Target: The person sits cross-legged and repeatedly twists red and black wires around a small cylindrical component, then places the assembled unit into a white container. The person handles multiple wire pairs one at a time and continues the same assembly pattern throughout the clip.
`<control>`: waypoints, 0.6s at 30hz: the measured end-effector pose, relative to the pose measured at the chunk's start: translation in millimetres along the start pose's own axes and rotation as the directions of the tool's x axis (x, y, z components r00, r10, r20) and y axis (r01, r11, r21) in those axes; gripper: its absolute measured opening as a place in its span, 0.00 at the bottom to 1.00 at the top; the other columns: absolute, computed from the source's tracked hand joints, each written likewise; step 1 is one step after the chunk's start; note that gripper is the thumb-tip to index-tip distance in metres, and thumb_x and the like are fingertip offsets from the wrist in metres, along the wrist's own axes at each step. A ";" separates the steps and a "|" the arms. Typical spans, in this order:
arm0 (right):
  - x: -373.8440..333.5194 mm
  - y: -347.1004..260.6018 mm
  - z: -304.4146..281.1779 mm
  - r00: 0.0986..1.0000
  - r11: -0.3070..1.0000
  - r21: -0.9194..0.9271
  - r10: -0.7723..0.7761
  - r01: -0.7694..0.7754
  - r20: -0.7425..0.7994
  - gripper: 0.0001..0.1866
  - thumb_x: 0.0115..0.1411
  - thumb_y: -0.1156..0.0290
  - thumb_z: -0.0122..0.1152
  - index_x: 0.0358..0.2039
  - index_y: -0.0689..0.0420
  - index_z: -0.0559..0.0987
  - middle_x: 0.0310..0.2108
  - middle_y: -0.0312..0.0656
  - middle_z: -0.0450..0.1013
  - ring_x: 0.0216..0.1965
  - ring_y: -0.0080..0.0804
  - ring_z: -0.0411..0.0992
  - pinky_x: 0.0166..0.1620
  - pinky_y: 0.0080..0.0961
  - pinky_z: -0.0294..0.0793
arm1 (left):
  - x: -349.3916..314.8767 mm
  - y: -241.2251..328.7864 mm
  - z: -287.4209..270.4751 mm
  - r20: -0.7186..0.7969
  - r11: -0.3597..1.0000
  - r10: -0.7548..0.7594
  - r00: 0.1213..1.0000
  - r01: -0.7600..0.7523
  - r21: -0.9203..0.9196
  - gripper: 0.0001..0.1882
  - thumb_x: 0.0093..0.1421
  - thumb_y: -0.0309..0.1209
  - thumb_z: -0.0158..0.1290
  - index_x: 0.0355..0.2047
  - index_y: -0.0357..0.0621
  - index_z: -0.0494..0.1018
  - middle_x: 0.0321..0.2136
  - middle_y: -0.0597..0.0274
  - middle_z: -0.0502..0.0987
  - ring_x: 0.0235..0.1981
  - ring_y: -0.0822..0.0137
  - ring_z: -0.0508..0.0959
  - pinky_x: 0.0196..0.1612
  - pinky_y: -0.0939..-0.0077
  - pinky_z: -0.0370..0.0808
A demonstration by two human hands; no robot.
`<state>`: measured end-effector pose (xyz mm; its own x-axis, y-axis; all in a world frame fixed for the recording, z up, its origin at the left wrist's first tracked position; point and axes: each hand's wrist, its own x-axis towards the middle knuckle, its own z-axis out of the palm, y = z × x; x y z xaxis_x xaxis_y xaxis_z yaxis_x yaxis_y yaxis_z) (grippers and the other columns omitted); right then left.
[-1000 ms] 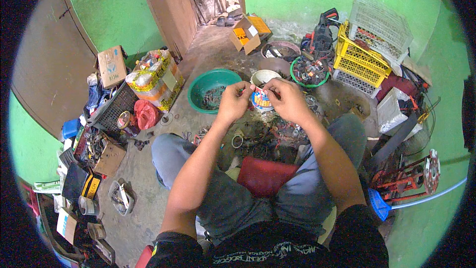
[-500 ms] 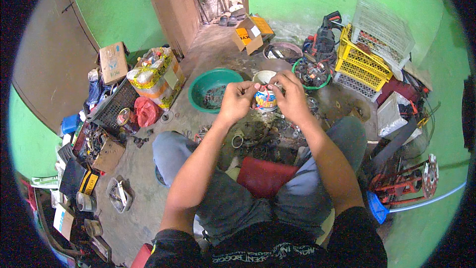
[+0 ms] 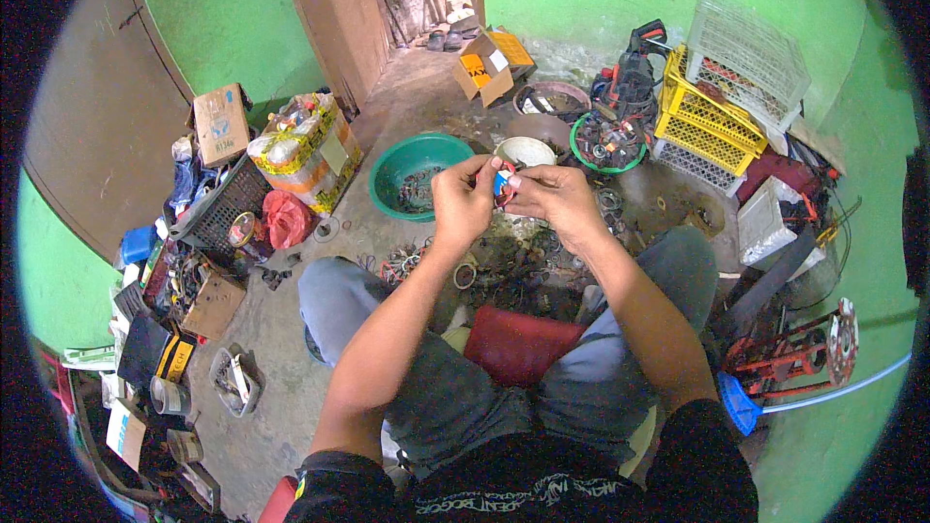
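- Left hand [image 3: 463,201]: thumb and fingertips are drawn together, pinched on the left side of a small red piece [image 3: 507,196].
- Right hand [image 3: 557,199]: its fingertips also close on that piece, from the right; the two hands nearly meet.
- The piece is between the fingertips, raised above the scrap parts [image 3: 523,266] on the floor, near the white bowl [image 3: 526,148] and to the right of the green basin [image 3: 387,167]. A blue patch [image 3: 501,182] shows beside it; whether the two are joined I cannot tell.
- Handling, as a judgement: it looks very light, probably bendable like insulated wire, though fingers hide most of it. Smooth plastic could slip, and a thin end could snap under a sharp twist.
- Hold: a fingertip pinch at opposite ends seems best, thumbs facing each other, with light pressure; a whole-hand grip would cover it.
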<state>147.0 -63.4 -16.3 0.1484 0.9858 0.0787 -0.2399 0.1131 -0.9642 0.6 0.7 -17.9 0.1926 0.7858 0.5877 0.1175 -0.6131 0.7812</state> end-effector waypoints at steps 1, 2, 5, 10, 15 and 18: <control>0.3 2.6 -2.0 1.000 0.999 0.032 0.015 -0.015 -0.003 0.12 0.63 0.74 0.62 0.42 0.70 0.77 0.36 0.47 0.77 0.36 0.36 0.79 0.40 0.30 0.85 | -1.2 3.5 0.9 -0.006 1.000 0.026 1.000 -0.026 0.012 0.10 0.63 0.30 0.56 0.33 0.33 0.81 0.19 0.48 0.78 0.19 0.72 0.75 0.25 0.70 0.72; 0.6 5.0 -3.9 1.000 0.998 0.063 0.030 -0.029 -0.005 0.12 0.63 0.74 0.62 0.42 0.70 0.77 0.36 0.47 0.77 0.37 0.36 0.79 0.41 0.31 0.85 | -2.0 5.4 1.5 0.003 1.000 0.013 1.000 -0.013 0.023 0.11 0.63 0.31 0.56 0.33 0.33 0.81 0.21 0.48 0.80 0.21 0.72 0.77 0.26 0.71 0.73; 2.0 8.0 -6.4 0.996 0.988 0.122 0.090 -0.090 0.005 0.12 0.62 0.73 0.63 0.42 0.69 0.77 0.36 0.46 0.76 0.37 0.35 0.79 0.42 0.32 0.85 | -3.8 8.9 -0.8 0.024 0.998 -0.020 1.000 0.018 0.055 0.12 0.63 0.33 0.57 0.33 0.33 0.81 0.24 0.50 0.82 0.23 0.70 0.79 0.29 0.71 0.75; 3.0 6.6 -6.7 0.993 0.986 0.118 0.118 -0.118 0.008 0.12 0.63 0.73 0.62 0.43 0.67 0.76 0.37 0.46 0.76 0.38 0.35 0.78 0.42 0.33 0.84 | -3.0 5.5 0.9 0.029 0.997 0.025 0.999 -0.027 0.076 0.12 0.63 0.32 0.57 0.34 0.33 0.81 0.24 0.50 0.82 0.23 0.70 0.80 0.29 0.71 0.75; 2.6 1.4 -11.7 0.988 0.973 0.193 0.106 -0.125 0.109 0.10 0.64 0.73 0.60 0.45 0.62 0.76 0.39 0.42 0.77 0.40 0.32 0.77 0.43 0.31 0.82 | -1.3 5.9 1.4 0.052 0.990 0.057 0.997 -0.063 0.126 0.13 0.64 0.34 0.55 0.33 0.33 0.81 0.23 0.52 0.82 0.23 0.71 0.79 0.29 0.72 0.74; 7.0 6.8 -15.3 0.986 0.966 0.236 0.074 -0.109 0.152 0.09 0.64 0.73 0.59 0.45 0.58 0.76 0.40 0.40 0.77 0.40 0.29 0.77 0.43 0.28 0.79 | 5.3 2.7 -0.9 0.149 0.998 -0.068 0.986 0.068 0.005 0.14 0.65 0.34 0.55 0.33 0.33 0.81 0.22 0.58 0.81 0.23 0.74 0.76 0.30 0.73 0.73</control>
<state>161.1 -57.6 -26.1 -0.0170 0.9989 0.0445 -0.4742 0.0312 -0.8798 1.1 3.3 -12.5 0.3273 0.8048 0.4951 0.1351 -0.5585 0.8184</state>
